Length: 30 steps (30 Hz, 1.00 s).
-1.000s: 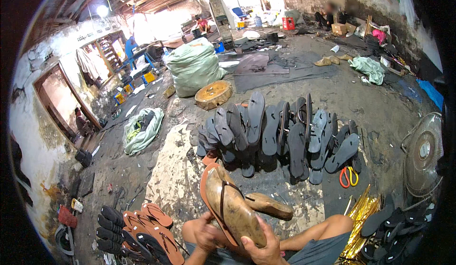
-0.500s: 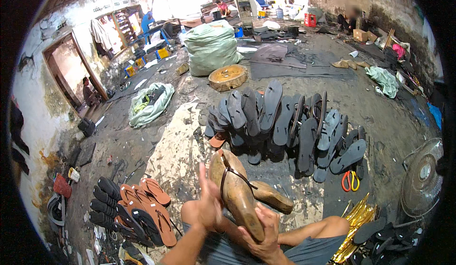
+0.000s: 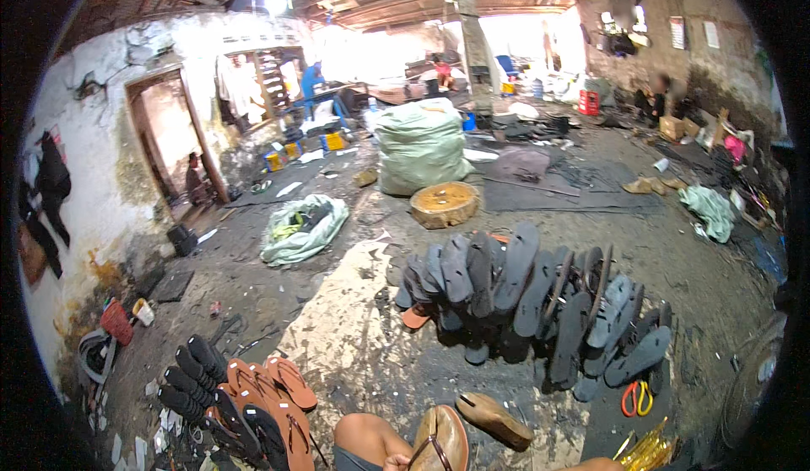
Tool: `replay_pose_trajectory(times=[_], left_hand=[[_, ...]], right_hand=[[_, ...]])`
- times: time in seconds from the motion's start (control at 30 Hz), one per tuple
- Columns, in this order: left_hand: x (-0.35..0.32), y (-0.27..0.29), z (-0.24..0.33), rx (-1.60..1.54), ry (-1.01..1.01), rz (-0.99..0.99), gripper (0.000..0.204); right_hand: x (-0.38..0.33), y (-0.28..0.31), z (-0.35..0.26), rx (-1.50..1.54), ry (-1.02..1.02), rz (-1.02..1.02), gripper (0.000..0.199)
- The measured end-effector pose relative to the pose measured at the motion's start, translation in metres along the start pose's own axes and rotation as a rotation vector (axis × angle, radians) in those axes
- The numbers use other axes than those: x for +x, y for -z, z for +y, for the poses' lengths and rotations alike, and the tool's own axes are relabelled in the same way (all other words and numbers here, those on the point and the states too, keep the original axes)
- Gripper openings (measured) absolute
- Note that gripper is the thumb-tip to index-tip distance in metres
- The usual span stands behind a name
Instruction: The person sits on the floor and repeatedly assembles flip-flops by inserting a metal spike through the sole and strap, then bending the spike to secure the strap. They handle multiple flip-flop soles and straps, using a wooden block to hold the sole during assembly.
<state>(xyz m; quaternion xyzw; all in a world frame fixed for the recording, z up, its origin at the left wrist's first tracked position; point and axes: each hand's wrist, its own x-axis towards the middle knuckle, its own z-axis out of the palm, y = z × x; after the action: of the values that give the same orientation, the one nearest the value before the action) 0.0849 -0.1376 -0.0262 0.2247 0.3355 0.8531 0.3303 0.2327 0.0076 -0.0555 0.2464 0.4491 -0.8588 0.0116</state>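
A wooden shoe last [image 3: 454,439] with a dark thong strap [image 3: 436,441] across it is at the lower edge, cut off by the frame. My left hand [image 3: 396,462] shows only its fingertips there, pinched at the strap's left end. My right hand is out of view. Just right of this last, a second wooden last [image 3: 494,420] lies on the floor. Both of my knees show at the bottom, the left knee [image 3: 371,439] beside the strapped last.
Rows of dark sandal soles [image 3: 516,302] stand ahead. Brown sandals [image 3: 291,382] lie at lower left. Scissors with red and yellow handles [image 3: 637,398] and gold strips [image 3: 648,450] are on the right. Farther off are a round wood block [image 3: 445,205] and a big pale green sack [image 3: 422,150].
The view has tilted upward, so the strapped last and my hands sit lower. My right hand has left the picture. My left hand, open before, now has its fingers at the strap.
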Motion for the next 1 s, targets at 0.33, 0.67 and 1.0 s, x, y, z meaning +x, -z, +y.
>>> replay_pose_trajectory(times=[0.33, 0.67, 1.0], left_hand=[[0.015, -0.049, 0.049, 0.525, 0.274, 0.041, 0.105], [0.009, -0.021, 0.038, 0.175, 0.412, 0.062, 0.050], [-0.040, 0.003, 0.006, 0.008, 0.638, 0.279, 0.037]], right_hand=[[0.006, 0.022, -0.042, -0.171, 0.067, -0.174, 0.044], [0.104, 0.028, -0.076, 0.012, 0.273, -0.222, 0.044], [0.087, 0.019, -0.092, -0.186, 0.279, -0.152, 0.045]])
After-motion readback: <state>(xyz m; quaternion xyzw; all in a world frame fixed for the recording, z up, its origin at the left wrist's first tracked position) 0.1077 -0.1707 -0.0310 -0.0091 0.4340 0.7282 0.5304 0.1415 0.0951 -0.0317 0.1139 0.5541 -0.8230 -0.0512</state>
